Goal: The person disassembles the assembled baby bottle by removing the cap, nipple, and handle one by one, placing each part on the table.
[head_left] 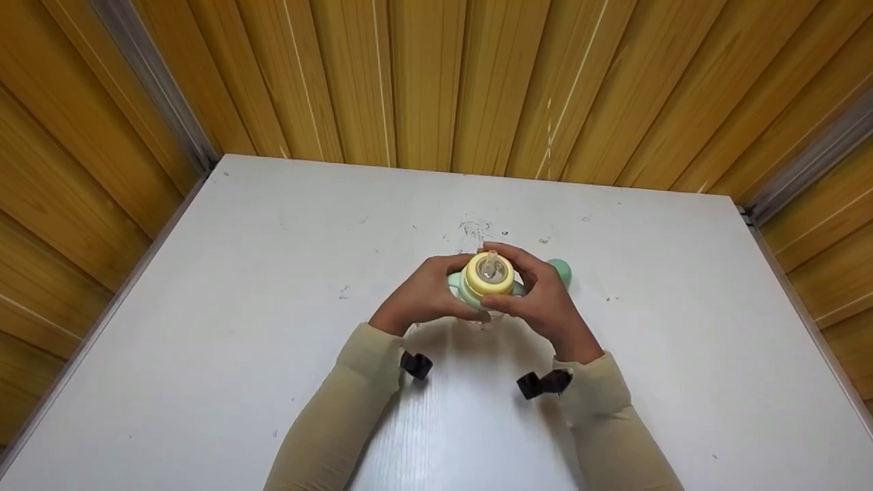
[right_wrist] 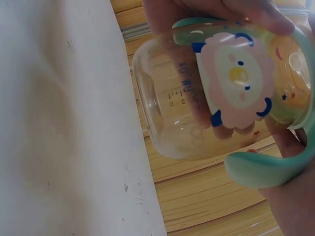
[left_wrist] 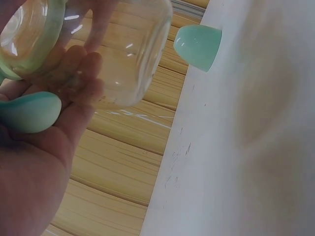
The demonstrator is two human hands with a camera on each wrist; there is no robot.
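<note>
Both hands hold a clear baby bottle (head_left: 491, 279) above the table, its yellow collar and clear nipple facing up toward the head camera. The left hand (head_left: 430, 293) grips the bottle's left side, fingers curled around the body behind a green handle (left_wrist: 33, 112). From the right, the right hand (head_left: 539, 296) grips near the collar with its thumb across the front. A pink-and-white sheep print (right_wrist: 238, 76) and small measuring marks show on the bottle's wall in the right wrist view. Behind the right hand, a green dome cap (head_left: 562, 271) stands on the table.
The white table (head_left: 225, 327) carries scattered dark scuffs. Yellow wood-look panels (head_left: 423, 88) rise behind it and at both sides. A small black mount (head_left: 417, 365) sits on the left wrist, another black mount (head_left: 544, 384) on the right.
</note>
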